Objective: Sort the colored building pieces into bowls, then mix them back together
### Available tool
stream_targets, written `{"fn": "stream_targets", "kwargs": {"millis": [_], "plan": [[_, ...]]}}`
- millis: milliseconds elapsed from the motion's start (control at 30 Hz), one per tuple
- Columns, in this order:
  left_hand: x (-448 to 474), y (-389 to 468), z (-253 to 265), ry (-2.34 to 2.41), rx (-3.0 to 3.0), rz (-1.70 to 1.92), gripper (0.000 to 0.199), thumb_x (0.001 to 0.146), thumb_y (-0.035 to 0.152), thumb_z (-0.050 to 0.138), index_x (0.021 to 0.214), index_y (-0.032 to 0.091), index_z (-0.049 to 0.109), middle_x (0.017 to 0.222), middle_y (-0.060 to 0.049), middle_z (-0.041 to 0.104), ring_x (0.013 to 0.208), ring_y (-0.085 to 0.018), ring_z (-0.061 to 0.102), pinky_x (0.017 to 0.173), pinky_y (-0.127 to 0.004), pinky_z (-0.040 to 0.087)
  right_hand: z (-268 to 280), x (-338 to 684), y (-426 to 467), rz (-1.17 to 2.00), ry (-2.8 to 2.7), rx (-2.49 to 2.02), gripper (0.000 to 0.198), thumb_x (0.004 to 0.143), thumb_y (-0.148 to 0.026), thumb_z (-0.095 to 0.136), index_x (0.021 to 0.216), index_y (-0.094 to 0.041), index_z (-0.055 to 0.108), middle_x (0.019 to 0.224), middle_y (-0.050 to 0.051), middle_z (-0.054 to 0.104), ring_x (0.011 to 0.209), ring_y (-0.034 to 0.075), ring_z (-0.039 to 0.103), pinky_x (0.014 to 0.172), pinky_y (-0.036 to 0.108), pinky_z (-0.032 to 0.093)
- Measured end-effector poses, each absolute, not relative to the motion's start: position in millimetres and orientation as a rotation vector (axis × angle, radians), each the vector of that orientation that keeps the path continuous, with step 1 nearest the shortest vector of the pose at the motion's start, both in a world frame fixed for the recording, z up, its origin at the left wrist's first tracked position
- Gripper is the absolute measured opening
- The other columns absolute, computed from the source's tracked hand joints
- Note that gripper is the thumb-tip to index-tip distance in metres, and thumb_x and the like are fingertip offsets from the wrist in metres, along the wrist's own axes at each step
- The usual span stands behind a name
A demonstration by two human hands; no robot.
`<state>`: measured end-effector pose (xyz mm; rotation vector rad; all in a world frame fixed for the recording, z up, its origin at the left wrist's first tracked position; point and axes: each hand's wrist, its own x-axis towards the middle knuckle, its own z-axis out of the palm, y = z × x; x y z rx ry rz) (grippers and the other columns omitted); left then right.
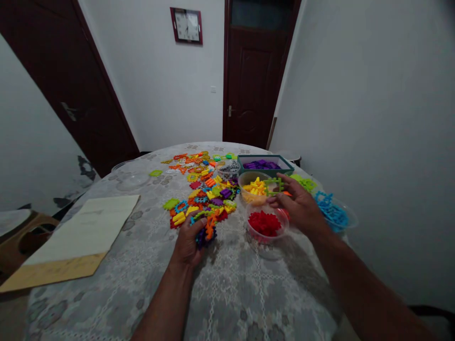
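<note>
My left hand (190, 237) is closed around a small bunch of plastic building pieces (210, 226), with orange, blue and dark purple ones showing. My right hand (296, 203) pinches a green open-frame plastic piece (274, 186) above the tubs. Beneath that piece is a clear tub of yellow pieces (255, 187). Nearer to me, a clear tub of red gear-shaped pieces (263, 223) stands under the right fingers. A mixed pile of coloured pieces (204, 199) lies just beyond my left hand. The palm side of both hands is hidden.
Blue pieces (332, 213) fill a tub right of my right forearm, with green pieces (303, 183) behind the hand. A box of purple pieces (261, 164) and a tub of grey pieces (228, 167) stand farther back. A paper-topped board (81, 232) lies left on the lace-patterned tablecloth (227, 293).
</note>
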<state>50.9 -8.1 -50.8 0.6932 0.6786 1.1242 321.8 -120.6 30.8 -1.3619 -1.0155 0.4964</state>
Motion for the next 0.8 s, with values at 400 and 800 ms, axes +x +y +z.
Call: {"fn": "stream_targets", "kwargs": {"millis": [400, 800], "plan": [[52, -10, -53, 0.703, 0.776, 1.081, 0.055, 0.066, 0.025, 0.092, 0.111, 0.022, 0.060, 0.083, 0.003, 0.070, 0.058, -0.015, 0.068, 0.053, -0.027, 0.061, 37, 501, -91, -0.160, -1.094, -2.191, 0.033, 0.080, -0.024, 0.070, 0.109, -0.016, 0.082, 0.093, 0.011, 0.082, 0.087, 0.027, 0.075, 0.088, 0.037, 0.056], [55, -13, -56, 0.695, 0.777, 1.047, 0.055, 0.066, 0.027, 0.092, 0.111, 0.023, 0.061, 0.083, 0.003, 0.070, 0.057, -0.013, 0.066, 0.054, -0.026, 0.059, 48, 418, -104, -0.319, -1.163, -1.907, 0.036, 0.095, -0.030, 0.052, 0.117, -0.019, 0.079, 0.116, 0.010, 0.080, 0.104, 0.024, 0.074, 0.098, 0.036, 0.055]]}}
